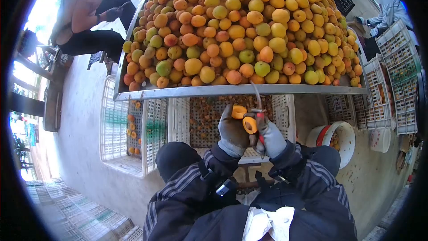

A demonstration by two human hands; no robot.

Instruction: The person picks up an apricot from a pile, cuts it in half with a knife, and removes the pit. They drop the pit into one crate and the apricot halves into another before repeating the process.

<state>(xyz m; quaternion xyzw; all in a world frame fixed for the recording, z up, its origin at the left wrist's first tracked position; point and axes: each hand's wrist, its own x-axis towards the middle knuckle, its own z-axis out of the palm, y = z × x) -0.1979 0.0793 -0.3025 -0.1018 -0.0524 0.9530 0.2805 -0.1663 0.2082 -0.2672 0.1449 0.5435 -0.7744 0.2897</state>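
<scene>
My left hand (232,130), in a grey glove with a dark palm, holds an apricot (239,111) cut open into two orange halves. The lower half (250,125) faces up beside the fingers of my right hand (269,135). That gloved hand is closed around a tool with a red handle (260,115) and a thin curved metal end pointing up toward the table edge. Both hands are close together over a white crate (179,118) with small dark and orange bits in it. Just beyond them rises a large heap of apricots (232,31).
A metal rim (196,91) borders the heap. A white crate (121,125) at the left holds several fruit halves. At the right are a white bucket (345,140) and stacked crates (397,76). One person (84,13) sits at the left, another (390,11) at the upper right.
</scene>
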